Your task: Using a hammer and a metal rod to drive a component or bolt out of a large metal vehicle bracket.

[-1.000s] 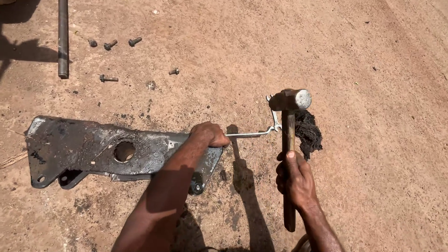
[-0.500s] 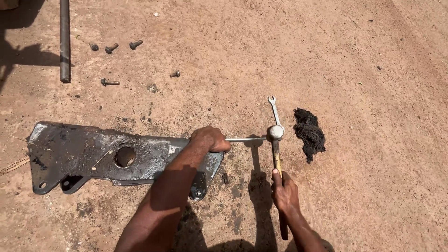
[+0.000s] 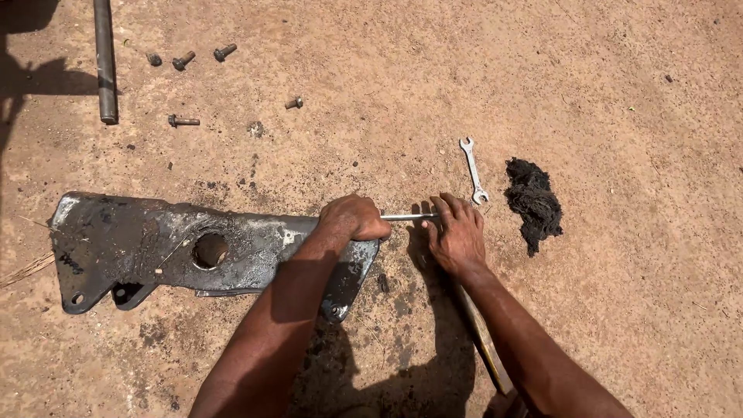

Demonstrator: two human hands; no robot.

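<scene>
A dark, greasy metal bracket plate point(image 3: 155, 240) with a round hole lies on the dirt. My left hand point(image 3: 352, 220) is closed on a thin metal rod point(image 3: 402, 217) at the plate's right end, holding it level. My right hand point(image 3: 457, 232) is at the rod's free end with its fingers curled over it. A wooden hammer handle point(image 3: 484, 340) lies on the ground under my right forearm; the hammer head is hidden beneath the hand.
A small open-ended wrench point(image 3: 474, 170) and a black rag point(image 3: 534, 201) lie just right of my hands. Several loose bolts point(image 3: 183, 59) and a steel pipe point(image 3: 104, 62) sit at the top left. Bare reddish dirt surrounds everything.
The hammer came down from its raised position onto the rod's end and now lies low under my right arm. My right hand has moved onto the rod. The left hand stayed put.
</scene>
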